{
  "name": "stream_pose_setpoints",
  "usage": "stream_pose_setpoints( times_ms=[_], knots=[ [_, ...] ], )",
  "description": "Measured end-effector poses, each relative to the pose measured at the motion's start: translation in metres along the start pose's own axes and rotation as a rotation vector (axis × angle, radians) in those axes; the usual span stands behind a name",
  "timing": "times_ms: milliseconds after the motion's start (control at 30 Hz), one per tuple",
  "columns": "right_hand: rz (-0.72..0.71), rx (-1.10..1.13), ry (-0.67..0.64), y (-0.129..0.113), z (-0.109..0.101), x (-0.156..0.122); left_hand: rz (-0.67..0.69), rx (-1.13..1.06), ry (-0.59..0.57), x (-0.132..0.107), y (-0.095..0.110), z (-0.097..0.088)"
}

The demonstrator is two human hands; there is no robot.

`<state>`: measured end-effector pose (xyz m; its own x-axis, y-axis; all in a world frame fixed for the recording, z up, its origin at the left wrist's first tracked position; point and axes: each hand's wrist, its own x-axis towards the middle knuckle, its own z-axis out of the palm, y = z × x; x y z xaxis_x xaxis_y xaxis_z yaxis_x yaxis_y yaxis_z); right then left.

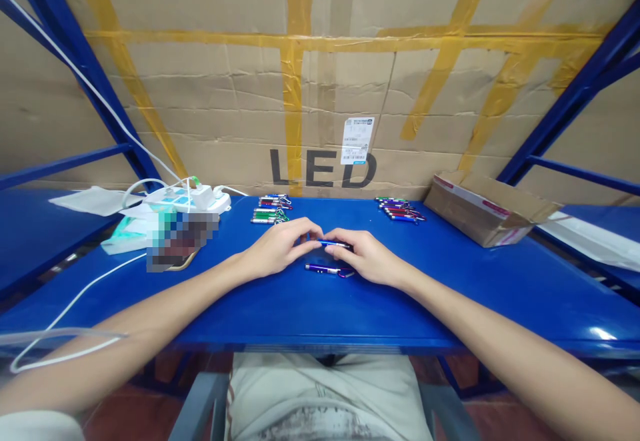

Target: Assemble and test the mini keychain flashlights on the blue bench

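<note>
My left hand (281,246) and my right hand (369,254) meet over the middle of the blue table. Between their fingertips is a slim blue keychain flashlight (333,244), held level at both ends; the fingers partly cover it. Just below, a purple keychain flashlight (323,269) with a carabiner clip lies on the table, close under my right hand. Beyond my left hand lies a row of several flashlights (267,214) in silver, green, red and blue. Past my right hand is another row of flashlights (401,212), mostly blue, purple and red.
An open cardboard box (480,211) stands at the right rear. On the left are a white power strip (200,198) with cables, a teal-and-white packet (133,231) and a blurred-out phone (183,244). A taped cardboard wall (225,108) closes off the table's (250,314) back.
</note>
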<state>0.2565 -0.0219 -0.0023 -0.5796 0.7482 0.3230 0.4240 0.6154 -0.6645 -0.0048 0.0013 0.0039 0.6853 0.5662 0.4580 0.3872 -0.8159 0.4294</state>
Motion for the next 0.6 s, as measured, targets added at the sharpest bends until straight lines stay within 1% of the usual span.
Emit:
stream_pose_setpoints(
  times_ms=[67, 167, 267, 367, 467, 600],
  knots=[
    [0.002, -0.007, -0.010, 0.000, -0.001, 0.000, 0.034, 0.025, -0.031, 0.000, 0.001, -0.002],
    [0.028, -0.029, 0.011, 0.002, -0.003, 0.001, 0.058, 0.082, -0.078, 0.000, -0.002, -0.008],
    [0.072, -0.043, 0.033, 0.004, -0.005, 0.001, 0.079, 0.178, -0.124, -0.001, -0.010, -0.017],
    [0.091, -0.076, 0.018, 0.006, -0.005, 0.002, 0.078, 0.267, -0.178, -0.003, -0.018, -0.023],
    [0.070, -0.160, -0.004, 0.008, -0.005, 0.003, 0.064, 0.292, -0.211, -0.004, -0.023, -0.024],
    [0.011, -0.302, -0.040, 0.013, -0.005, 0.003, 0.011, 0.255, -0.217, -0.005, -0.026, -0.024]
  ],
)
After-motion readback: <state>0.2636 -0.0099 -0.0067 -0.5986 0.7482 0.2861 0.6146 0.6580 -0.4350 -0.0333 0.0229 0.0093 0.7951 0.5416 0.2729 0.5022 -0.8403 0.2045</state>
